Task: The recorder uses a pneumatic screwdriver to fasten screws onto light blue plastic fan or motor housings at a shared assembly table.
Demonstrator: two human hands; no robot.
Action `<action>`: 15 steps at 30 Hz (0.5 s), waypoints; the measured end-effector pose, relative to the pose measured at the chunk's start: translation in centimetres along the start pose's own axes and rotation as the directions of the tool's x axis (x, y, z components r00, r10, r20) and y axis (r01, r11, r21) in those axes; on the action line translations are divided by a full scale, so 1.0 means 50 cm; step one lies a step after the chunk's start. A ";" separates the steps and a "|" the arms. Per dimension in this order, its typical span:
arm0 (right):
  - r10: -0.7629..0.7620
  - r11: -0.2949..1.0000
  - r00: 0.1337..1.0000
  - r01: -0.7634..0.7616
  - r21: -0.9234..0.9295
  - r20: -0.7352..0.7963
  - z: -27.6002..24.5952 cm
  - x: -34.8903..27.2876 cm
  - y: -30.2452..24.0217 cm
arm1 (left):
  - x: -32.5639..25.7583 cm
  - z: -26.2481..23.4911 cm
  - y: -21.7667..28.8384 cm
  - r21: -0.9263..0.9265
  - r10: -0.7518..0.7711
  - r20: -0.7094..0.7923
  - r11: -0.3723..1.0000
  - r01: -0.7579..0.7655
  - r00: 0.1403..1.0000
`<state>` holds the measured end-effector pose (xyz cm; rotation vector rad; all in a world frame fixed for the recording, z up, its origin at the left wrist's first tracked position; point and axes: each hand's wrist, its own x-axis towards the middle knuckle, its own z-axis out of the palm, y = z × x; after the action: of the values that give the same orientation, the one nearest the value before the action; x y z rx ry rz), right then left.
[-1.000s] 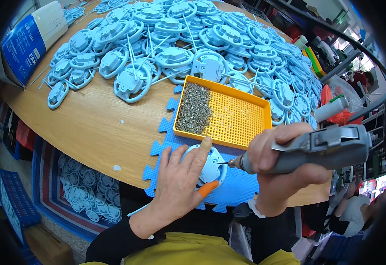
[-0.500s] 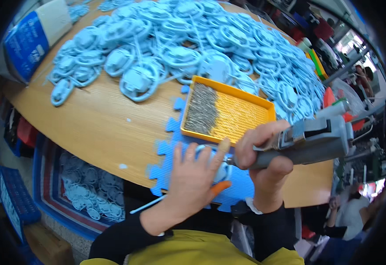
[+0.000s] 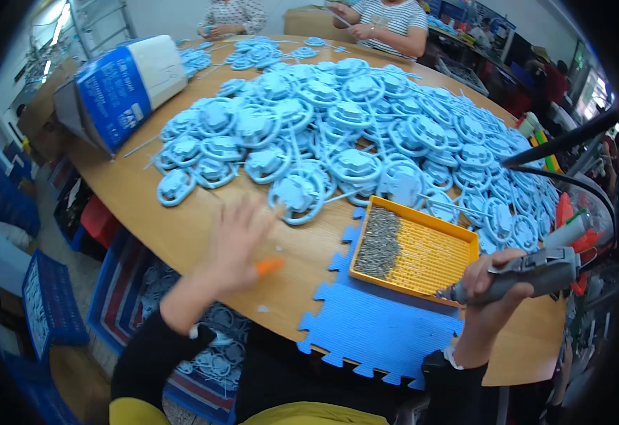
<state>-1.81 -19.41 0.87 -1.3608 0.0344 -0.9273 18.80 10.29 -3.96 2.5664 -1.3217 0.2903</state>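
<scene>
My left hand (image 3: 242, 241) hovers over the wooden table, blurred by motion, its fingers spread and holding nothing; an orange cover wraps the thumb. Just beyond its fingertips lies the nearest light blue ring-shaped plastic part (image 3: 296, 195) of a big heap. In my right hand (image 3: 490, 287) is a grey power screwdriver (image 3: 536, 275), with its tip by the near right corner of a yellow tray (image 3: 412, 289). Small grey metal pieces, apparently screws (image 3: 379, 244), fill that tray's left side. A blue foam mat (image 3: 380, 322) lies under and in front of the tray.
The heap of light blue parts (image 3: 352, 120) covers the table's far side. A blue and white bag (image 3: 115, 92) stands at the far left. Below the table's left edge sits a crate (image 3: 122, 301) of similar parts. Two people (image 3: 394, 28) are across the table; black cables hang at right.
My left hand has left the light blue part it held on the mat and moved left toward the heap. That part no longer shows on the mat. The screwdriver has shifted right and down in view.
</scene>
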 end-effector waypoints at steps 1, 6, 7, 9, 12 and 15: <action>-0.009 1.000 1.000 0.009 0.007 -0.008 -0.011 0.008 0.009 | 0.057 0.014 -0.021 0.056 -0.013 -0.008 0.998 0.013 1.000; -0.048 0.999 0.999 0.048 -0.007 -0.021 -0.002 0.036 0.031 | 0.181 0.081 -0.101 0.062 -0.014 0.017 0.998 0.013 1.000; -0.049 0.999 0.998 0.049 -0.013 -0.031 -0.002 0.039 0.039 | 0.184 0.085 -0.096 0.101 0.006 -0.017 0.995 -0.004 1.000; -0.034 0.998 0.999 0.032 -0.053 -0.036 -0.015 0.039 0.042 | 0.164 0.082 -0.042 0.061 -0.016 -0.021 0.998 0.017 1.000; 0.005 0.998 1.000 -0.007 -0.070 -0.022 -0.023 0.031 0.054 | 0.087 0.072 0.053 0.011 -0.134 -0.046 0.991 0.135 0.990; 0.011 0.993 0.999 -0.017 -0.116 -0.049 -0.012 0.031 0.055 | 0.023 0.051 0.124 0.014 -0.141 0.020 0.990 0.141 0.990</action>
<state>0.38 -20.97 -0.83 -1.4437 0.1371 -0.9585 14.58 5.15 -5.32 2.6643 -1.1410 0.2464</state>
